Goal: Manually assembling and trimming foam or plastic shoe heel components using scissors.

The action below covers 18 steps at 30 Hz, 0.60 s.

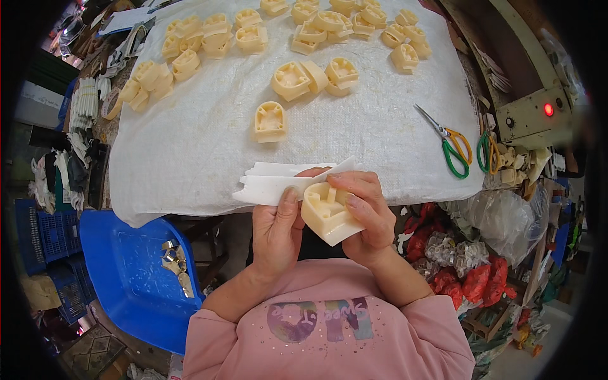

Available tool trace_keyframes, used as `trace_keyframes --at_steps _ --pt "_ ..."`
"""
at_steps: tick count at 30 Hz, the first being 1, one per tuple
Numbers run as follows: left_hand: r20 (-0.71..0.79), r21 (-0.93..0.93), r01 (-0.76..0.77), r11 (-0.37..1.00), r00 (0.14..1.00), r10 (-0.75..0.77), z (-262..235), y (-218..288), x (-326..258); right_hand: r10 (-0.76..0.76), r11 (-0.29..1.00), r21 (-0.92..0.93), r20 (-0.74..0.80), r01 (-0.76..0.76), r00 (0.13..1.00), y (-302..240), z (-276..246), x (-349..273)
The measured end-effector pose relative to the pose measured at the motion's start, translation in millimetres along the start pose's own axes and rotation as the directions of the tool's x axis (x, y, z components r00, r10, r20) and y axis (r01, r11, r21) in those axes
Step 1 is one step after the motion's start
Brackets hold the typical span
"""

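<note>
In front of my chest, my left hand (277, 232) pinches a white strip of sheet material (269, 189) between thumb and fingers. The strip looks folded or layered, with ragged left ends. My right hand (375, 221) is closed around a cream plastic part (324, 221), a hollow rounded shell with a flat side and inner posts, its open face up. Right fingertips also reach the strip's right end, which lies behind the shell. On the table beyond my hands sits a similar single cream part (270, 120).
Groups of cream parts (316, 28) lie across the far side of the white-covered table (196, 152). Scissors (449, 142) with green and orange handles lie at the right. A blue bin (136, 278) with metallic pieces stands lower left. A machine with a red light (548, 109) is far right.
</note>
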<state>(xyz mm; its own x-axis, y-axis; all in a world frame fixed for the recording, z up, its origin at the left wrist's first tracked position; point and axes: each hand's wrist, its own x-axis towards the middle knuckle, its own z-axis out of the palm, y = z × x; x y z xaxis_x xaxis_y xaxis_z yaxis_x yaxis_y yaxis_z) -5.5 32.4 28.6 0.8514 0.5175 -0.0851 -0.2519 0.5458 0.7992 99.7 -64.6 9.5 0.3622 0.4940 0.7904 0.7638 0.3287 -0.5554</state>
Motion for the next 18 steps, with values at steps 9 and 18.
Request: trace_keyframes --at_steps 9,18 --pt "0.074 0.05 -0.081 0.996 0.994 0.077 -1.7 -1.3 -1.6 0.041 0.999 -0.015 0.007 -0.041 0.999 -4.1 -3.6 1.5" --pt "-0.008 0.086 -0.074 0.994 0.997 0.075 4.2 -2.6 -5.2 0.021 0.999 -0.033 0.001 -0.021 1.0 1.3 -4.1 0.1"
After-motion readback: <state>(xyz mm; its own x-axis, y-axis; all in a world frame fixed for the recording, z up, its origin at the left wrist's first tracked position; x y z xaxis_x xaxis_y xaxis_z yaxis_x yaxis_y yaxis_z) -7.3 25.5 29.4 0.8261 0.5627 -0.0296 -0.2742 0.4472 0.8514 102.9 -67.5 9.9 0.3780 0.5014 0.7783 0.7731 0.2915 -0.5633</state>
